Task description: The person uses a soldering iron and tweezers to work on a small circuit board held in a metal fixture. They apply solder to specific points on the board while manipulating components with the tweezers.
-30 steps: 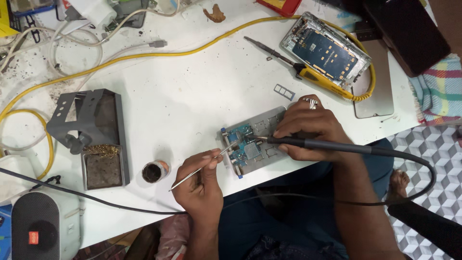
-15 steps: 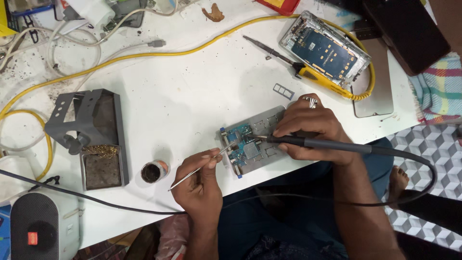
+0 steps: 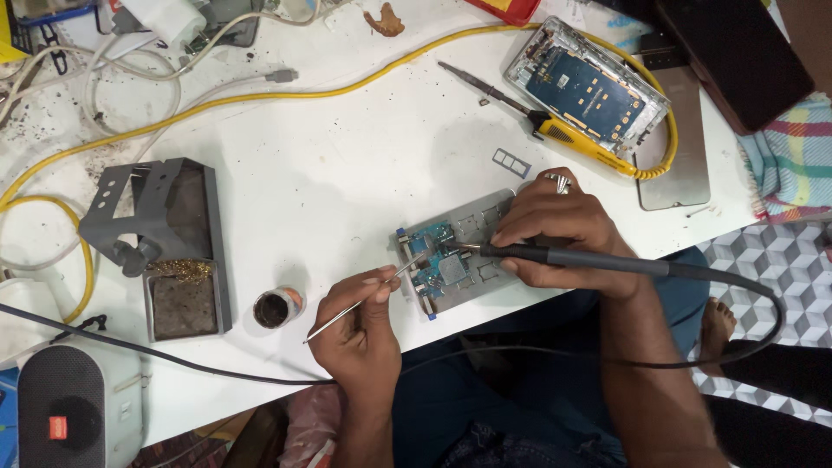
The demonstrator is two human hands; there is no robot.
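Soldering in progress at the near edge of a white table (image 3: 347,165). Right hand (image 3: 559,230) is closed around a dark soldering iron (image 3: 563,256), held like a pen, tip down on a small blue circuit board (image 3: 438,264). The board sits clamped in a grey metal holder plate (image 3: 481,251), just in front of the person's lap. Left hand (image 3: 360,334) pinches thin metal tweezers (image 3: 364,299) between thumb and fingers; the tweezers' far end reaches the left side of the board, near the iron tip. Cannot tell whether the tweezers hold anything.

The iron's black cable (image 3: 745,334) loops right and back under the wrist.

Left of the left hand, near: a small round pot (image 3: 277,308) with dark contents. Further left: a grey metal iron stand (image 3: 160,238) with brass-coloured wool in its tray. Near-left corner: a grey speaker (image 3: 74,407).

Far right: an opened phone body (image 3: 598,87) with blue inside, a yellow-handled screwdriver (image 3: 555,121) lying just beside it. A small grey SIM tray (image 3: 511,162) lies between screwdriver and holder. A yellow cable (image 3: 260,95) runs across the far table, well apart from the hands. Checked cloth (image 3: 793,156) at far right edge.
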